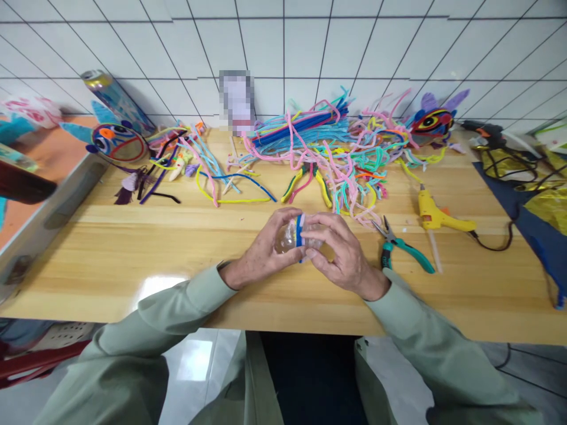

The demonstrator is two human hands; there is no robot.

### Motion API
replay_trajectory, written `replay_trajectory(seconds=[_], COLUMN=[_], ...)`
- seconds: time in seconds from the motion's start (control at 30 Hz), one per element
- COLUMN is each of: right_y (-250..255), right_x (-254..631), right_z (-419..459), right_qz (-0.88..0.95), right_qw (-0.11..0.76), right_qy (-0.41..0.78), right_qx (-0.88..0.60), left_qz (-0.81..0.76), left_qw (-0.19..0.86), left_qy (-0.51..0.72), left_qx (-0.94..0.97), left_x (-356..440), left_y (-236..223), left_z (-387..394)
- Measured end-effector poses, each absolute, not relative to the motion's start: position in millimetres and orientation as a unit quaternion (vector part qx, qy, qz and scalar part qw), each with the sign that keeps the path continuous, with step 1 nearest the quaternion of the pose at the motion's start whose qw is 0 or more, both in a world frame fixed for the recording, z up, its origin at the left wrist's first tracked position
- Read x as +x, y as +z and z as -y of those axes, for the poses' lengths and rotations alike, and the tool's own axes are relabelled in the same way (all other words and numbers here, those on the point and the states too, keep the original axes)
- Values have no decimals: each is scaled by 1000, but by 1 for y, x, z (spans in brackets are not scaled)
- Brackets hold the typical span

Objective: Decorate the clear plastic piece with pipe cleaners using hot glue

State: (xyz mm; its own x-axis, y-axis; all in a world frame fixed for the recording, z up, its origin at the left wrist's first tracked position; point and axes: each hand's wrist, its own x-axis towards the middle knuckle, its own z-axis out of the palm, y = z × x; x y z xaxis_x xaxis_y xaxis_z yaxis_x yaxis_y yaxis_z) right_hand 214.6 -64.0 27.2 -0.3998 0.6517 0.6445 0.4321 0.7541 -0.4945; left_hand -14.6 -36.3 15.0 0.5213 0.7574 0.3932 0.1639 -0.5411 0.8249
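Between my two hands, over the front middle of the table, is a small clear plastic bottle piece [287, 236] with a blue strip [299, 231] around it. My left hand [270, 245] is closed around its left side, thumb below and fingers above. On the other side my right hand [339, 248] grips the same piece, its fingertips at the blue strip. The fingers partly cover the piece, so its full shape is hidden. Just right of my right hand lie teal-handled pliers [405, 248] with their jaws apart. Behind my hands rest yellow-and-green-handled pliers [328, 192].
A tangled heap of pipe cleaners [305, 130] spreads along the tiled wall. A yellow glue gun [443, 218] with a cord lies at right. Colourful fish-like crafts stand at left [117, 141] and right [432, 123]. A drink can [117, 100] leans at back left, near a box [53, 221].
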Motion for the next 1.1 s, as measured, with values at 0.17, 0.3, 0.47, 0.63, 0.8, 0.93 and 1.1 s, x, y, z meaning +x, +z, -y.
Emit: replay_trajectory(seconds=[0.17, 0.3, 0.47, 0.63, 0.8, 0.93, 1.1], right_y=[26, 23, 21, 23, 25, 26, 26], right_x=[213, 214, 217, 219, 216, 213, 213], right_z=[65, 64, 61, 64, 65, 64, 62], right_qz=[835, 833, 830, 818, 785, 767, 744], right_qw=[441, 439, 457, 457, 464, 481, 492], right_qy=[94, 103, 97, 109, 124, 128, 145], right_qx=[-315, -322, -305, -333, -391, -406, -430], left_qz=[-325, -340, -341, -324, -301, -278, -269], left_qw=[390, 494, 501, 392, 333, 305, 282], left_qy=[390, 387, 399, 416, 415, 415, 422], left_qx=[768, 700, 688, 754, 791, 811, 819], left_x=[-14, -11, -9, -9, -8, -8, -7], left_y=[17, 14, 12, 16, 17, 16, 10], left_z=[41, 43, 44, 44, 45, 47, 48])
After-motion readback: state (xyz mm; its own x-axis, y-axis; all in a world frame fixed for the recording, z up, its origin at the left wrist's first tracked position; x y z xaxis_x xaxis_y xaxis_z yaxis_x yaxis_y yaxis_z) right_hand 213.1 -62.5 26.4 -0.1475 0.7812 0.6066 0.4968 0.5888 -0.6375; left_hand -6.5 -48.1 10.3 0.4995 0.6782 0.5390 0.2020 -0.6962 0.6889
